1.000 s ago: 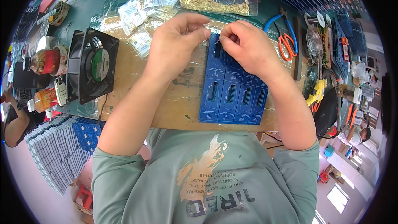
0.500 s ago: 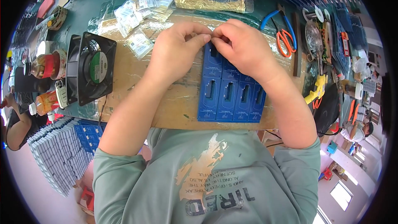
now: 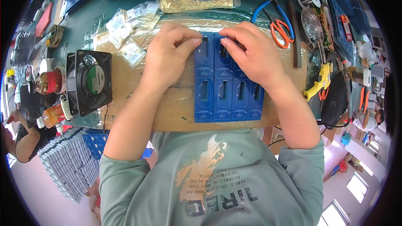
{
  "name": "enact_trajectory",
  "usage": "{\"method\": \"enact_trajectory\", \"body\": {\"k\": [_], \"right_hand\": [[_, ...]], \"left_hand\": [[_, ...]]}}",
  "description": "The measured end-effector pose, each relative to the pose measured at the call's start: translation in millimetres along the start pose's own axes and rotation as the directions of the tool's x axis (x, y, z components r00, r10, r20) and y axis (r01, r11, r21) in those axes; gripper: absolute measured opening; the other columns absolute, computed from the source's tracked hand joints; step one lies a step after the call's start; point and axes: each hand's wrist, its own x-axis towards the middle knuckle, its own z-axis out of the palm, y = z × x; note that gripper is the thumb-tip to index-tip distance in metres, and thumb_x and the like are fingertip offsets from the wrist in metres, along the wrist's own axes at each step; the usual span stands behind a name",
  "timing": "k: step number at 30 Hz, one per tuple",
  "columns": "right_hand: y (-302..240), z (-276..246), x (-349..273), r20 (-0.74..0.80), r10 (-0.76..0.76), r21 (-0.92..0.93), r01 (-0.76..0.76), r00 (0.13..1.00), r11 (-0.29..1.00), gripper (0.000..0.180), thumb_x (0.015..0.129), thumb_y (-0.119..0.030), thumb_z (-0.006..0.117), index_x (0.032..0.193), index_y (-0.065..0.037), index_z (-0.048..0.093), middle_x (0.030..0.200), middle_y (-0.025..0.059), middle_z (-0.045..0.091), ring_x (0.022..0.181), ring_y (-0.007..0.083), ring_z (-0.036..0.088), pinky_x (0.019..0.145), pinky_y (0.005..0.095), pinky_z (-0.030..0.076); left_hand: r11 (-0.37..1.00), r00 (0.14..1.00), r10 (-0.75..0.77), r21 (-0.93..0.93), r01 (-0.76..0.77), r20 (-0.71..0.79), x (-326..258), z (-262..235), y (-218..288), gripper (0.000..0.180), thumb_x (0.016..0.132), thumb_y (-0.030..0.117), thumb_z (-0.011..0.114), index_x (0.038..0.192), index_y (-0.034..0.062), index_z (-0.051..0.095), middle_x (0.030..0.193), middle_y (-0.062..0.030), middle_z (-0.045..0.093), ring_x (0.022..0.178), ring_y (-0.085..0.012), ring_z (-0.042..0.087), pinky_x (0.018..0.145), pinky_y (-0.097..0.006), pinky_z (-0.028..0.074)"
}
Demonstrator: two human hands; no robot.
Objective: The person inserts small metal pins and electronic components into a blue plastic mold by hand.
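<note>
A blue circuit board panel lies on the brown work surface, divided into several units with dark slots. My left hand is closed at its far left corner, thumb and forefinger pinched together beside the first slot. My right hand bends over the far side, its thumb and forefinger closed near the top of the second slot. Whatever either fingertip pair holds is too small or hidden to make out. Beyond the hands sits a clear tray with many thin gold pins.
Small clear packets lie at the far left, near a black fan. Pliers with blue and orange handles and a dark bar lie to the right. Further right is a yellow-handled tool. Bottles stand at the left edge.
My hands have come apart; they were together at the panel's far left corner. The right hand has shifted right to the second slot. The whole view has moved slightly.
</note>
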Motion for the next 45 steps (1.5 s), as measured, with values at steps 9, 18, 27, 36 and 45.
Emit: {"method": "enact_trajectory", "body": {"k": [9,18,27,36,45], "right_hand": [[17.5,-14.9,-26.3,-0.026,0.072,0.068,-0.070,0.997,0.995,0.017,0.090,-0.022,0.065,0.102,-0.011,0.069,0.094,0.0072,0.065,0.086,0.0291,0.065,0.073,0.0377,0.052],[17.9,-33.9,-63.0,-0.034,0.211,0.140,-0.204,0.977,0.969,0.016,0.090,-0.017,0.066,0.103,-0.008,0.070,0.091,0.0081,0.064,0.082,0.0281,0.064,0.070,0.0364,0.051],[22.3,-35.4,-110.4,-0.111,0.287,0.227,-0.256,0.951,0.939,0.014,0.088,-0.011,0.068,0.102,-0.006,0.070,0.090,0.0079,0.065,0.073,0.0219,0.062,0.064,0.0311,0.049],[24.7,-26.1,-123.0,-0.161,0.354,0.329,-0.288,0.921,0.899,0.013,0.091,-0.008,0.067,0.103,-0.003,0.071,0.088,0.0063,0.064,0.076,0.0149,0.059,0.068,0.0257,0.046],[31.5,-22.7,-123.8,-0.203,0.319,0.347,-0.236,0.926,0.908,0.013,0.090,-0.011,0.068,0.101,-0.005,0.071,0.086,0.0060,0.064,0.069,0.0148,0.059,0.062,0.0264,0.047]], "left_hand": [[0.991,0.997,0.073,0.111,-0.071,-0.012,4.4,5.4,-0.3,0.014,0.086,0.013,0.069,0.097,0.0069,0.075,0.093,-0.0049,0.064,0.085,-0.0184,0.061,0.078,-0.030,0.048],[0.993,0.998,0.021,0.119,-0.014,-0.059,3.3,6.1,0.3,0.011,0.087,0.011,0.069,0.095,0.0043,0.074,0.093,-0.0039,0.065,0.084,-0.0171,0.061,0.079,-0.028,0.048],[0.989,0.996,0.060,0.136,-0.051,-0.067,2.5,7.4,-0.5,0.010,0.086,0.010,0.070,0.094,0.0037,0.073,0.095,-0.0041,0.066,0.086,-0.0157,0.062,0.080,-0.027,0.048],[0.990,0.996,0.055,0.134,-0.046,-0.065,-0.6,10.8,-0.7,0.013,0.085,0.009,0.073,0.097,0.0039,0.074,0.092,-0.0021,0.065,0.081,-0.0126,0.059,0.076,-0.025,0.047],[0.998,0.998,-0.058,-0.015,0.057,-0.032,-0.3,10.6,-4.5,0.021,0.080,0.003,0.076,0.101,0.0052,0.075,0.090,0.0005,0.061,0.073,-0.0061,0.051,0.070,-0.022,0.044]]}}
